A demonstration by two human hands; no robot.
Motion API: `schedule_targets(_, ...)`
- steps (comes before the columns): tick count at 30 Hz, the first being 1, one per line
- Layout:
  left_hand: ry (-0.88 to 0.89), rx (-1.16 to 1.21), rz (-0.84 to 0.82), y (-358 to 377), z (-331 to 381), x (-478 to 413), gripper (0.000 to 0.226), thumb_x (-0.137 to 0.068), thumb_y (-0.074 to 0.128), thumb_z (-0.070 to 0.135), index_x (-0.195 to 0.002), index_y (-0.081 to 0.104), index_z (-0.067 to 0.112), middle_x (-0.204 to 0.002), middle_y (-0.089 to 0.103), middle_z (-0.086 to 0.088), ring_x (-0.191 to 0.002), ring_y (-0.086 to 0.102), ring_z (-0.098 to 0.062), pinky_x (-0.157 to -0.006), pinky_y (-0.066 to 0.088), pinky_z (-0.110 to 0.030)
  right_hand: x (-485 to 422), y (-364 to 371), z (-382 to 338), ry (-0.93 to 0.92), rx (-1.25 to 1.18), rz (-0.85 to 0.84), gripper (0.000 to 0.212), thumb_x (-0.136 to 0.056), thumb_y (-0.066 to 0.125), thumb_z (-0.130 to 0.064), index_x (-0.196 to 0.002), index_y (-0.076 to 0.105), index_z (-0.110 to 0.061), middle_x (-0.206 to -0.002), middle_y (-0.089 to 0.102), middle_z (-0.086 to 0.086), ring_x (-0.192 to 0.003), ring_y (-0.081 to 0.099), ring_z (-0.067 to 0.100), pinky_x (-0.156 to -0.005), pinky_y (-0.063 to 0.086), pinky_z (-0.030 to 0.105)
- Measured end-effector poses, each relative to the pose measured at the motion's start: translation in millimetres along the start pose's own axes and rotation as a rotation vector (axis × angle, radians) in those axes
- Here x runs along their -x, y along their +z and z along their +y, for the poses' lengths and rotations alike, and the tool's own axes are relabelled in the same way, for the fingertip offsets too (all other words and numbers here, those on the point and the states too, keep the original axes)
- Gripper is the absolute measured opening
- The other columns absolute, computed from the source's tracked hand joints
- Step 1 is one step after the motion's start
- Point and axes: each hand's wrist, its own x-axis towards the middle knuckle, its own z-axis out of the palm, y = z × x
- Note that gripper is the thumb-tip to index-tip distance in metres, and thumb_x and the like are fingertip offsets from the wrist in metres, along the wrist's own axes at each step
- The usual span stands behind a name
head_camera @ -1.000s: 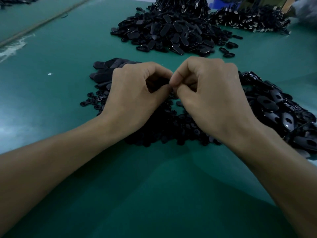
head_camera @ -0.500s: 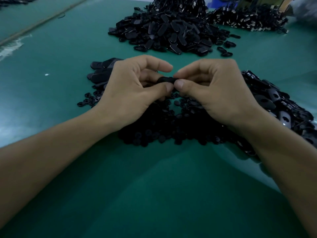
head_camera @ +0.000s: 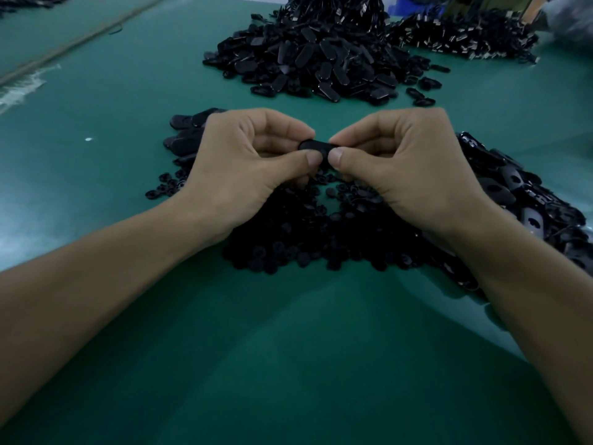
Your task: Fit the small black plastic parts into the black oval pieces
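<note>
A black oval piece [head_camera: 317,145] lies level between my two hands, above the table. My left hand [head_camera: 244,165] pinches its left end between thumb and forefinger. My right hand [head_camera: 407,168] pinches its right end the same way. Both thumbs press on its near side, hiding whether a small part sits in it. Under my hands lies a heap of small black plastic parts [head_camera: 321,232]. A pile of oval pieces with holes [head_camera: 526,194] spreads to the right, partly behind my right wrist.
A few flat oval pieces [head_camera: 186,136] lie behind my left hand. A big mound of oval pieces [head_camera: 321,59] stands at the back centre, another dark pile [head_camera: 465,40] at the back right. The green table [head_camera: 288,364] spreads in front.
My hands have drawn slightly apart and uncurled, so the oval piece that was hidden between my fingertips now shows, held at both ends.
</note>
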Motion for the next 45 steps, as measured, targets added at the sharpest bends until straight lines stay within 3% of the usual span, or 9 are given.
schedule_targets(8, -0.002, 0.009, -0.017, -2, -1, 0, 0.021, -0.072, 0.084, 0.016, -0.088, 0.071, 0.015, -0.076, 0.077, -0.004, -0.065, 0.074, -0.017, -0.066, 0.060, -0.024, -2, 1, -1, -0.014, 0.021, -0.020, 0.006, -0.085, 0.078, -0.019, -0.084, 0.073, -0.022, -0.072, 0.072, -0.006, -0.065, 0.067, 0.003, -0.063, 0.050, 0.018)
schedule_targets(24, 0.035, -0.065, -0.016, -4, 4, -1, 0.017, -0.076, 0.085, 0.006, -0.083, 0.072, 0.015, -0.071, 0.076, -0.003, -0.059, 0.073, -0.015, -0.061, 0.059, -0.022, -4, 1, -1, -0.020, -0.008, -0.054, 0.007, -0.084, 0.078, -0.014, -0.082, 0.075, -0.020, -0.071, 0.074, -0.002, -0.063, 0.067, 0.005, -0.063, 0.052, 0.019)
schedule_targets(27, 0.064, -0.115, 0.024, -4, 1, -3, 0.017, -0.079, 0.084, 0.006, -0.083, 0.071, 0.017, -0.070, 0.076, 0.000, -0.059, 0.072, -0.013, -0.061, 0.058, -0.021, -6, -1, 1, -0.011, 0.043, -0.042, 0.008, -0.092, 0.071, -0.016, -0.093, 0.076, -0.022, -0.077, 0.075, -0.006, -0.073, 0.070, 0.003, -0.069, 0.054, 0.016)
schedule_targets(30, 0.119, -0.216, 0.117, -8, -2, -7, 0.017, -0.082, 0.081, 0.009, -0.087, 0.073, 0.023, -0.074, 0.076, 0.004, -0.064, 0.074, -0.013, -0.065, 0.060, -0.024, -10, -7, 5, -0.009, 0.362, 0.014, 0.027, -0.101, 0.056, -0.015, -0.124, 0.069, -0.020, -0.116, 0.071, -0.008, -0.103, 0.061, -0.002, -0.088, 0.045, 0.004)
schedule_targets(31, 0.132, -0.243, 0.150, -11, -2, -9, 0.019, -0.082, 0.081, 0.010, -0.089, 0.073, 0.026, -0.076, 0.077, 0.006, -0.066, 0.074, -0.012, -0.067, 0.060, -0.023, -11, -11, 8, 0.007, 0.495, 0.010, 0.034, -0.102, 0.053, -0.013, -0.133, 0.063, -0.018, -0.130, 0.065, -0.003, -0.115, 0.057, 0.003, -0.098, 0.042, 0.007)
schedule_targets(33, 0.143, -0.292, 0.213, -17, -2, -14, 0.024, -0.083, 0.079, 0.009, -0.092, 0.073, 0.030, -0.078, 0.076, 0.009, -0.067, 0.074, -0.007, -0.069, 0.058, -0.020, -13, -18, 15, 0.080, 0.711, -0.047, 0.044, -0.102, 0.048, -0.013, -0.145, 0.051, -0.020, -0.147, 0.053, 0.005, -0.136, 0.046, 0.022, -0.116, 0.037, 0.037)
schedule_targets(35, 0.147, -0.353, 0.251, -22, -2, -18, 0.025, -0.084, 0.077, 0.009, -0.095, 0.072, 0.031, -0.081, 0.075, 0.011, -0.065, 0.072, -0.005, -0.068, 0.057, -0.018, -13, -20, 16, 0.168, 0.821, -0.131, 0.047, -0.102, 0.048, -0.018, -0.148, 0.046, -0.027, -0.152, 0.046, 0.006, -0.141, 0.038, 0.032, -0.116, 0.031, 0.052)
schedule_targets(41, 0.142, -0.589, 0.247, -32, -5, -24, 0.025, -0.083, 0.082, 0.026, -0.107, 0.075, 0.023, -0.081, 0.064, 0.021, -0.067, 0.062, 0.016, -0.069, 0.047, -0.001, -11, -21, 14, 0.162, 0.787, -0.127, 0.030, -0.101, 0.051, -0.014, -0.124, 0.069, -0.019, -0.132, 0.066, 0.006, -0.093, 0.061, 0.022, -0.098, 0.052, 0.044)
schedule_targets(45, 0.139, -0.672, 0.251, -35, -7, -23, 0.022, -0.081, 0.083, 0.035, -0.101, 0.075, 0.029, -0.077, 0.062, 0.023, -0.063, 0.057, 0.014, -0.065, 0.043, -0.004, -10, -21, 15, 0.175, 0.758, -0.054, 0.031, -0.098, 0.056, -0.005, -0.122, 0.070, -0.019, -0.128, 0.066, 0.008, -0.111, 0.063, 0.024, -0.095, 0.051, 0.033)
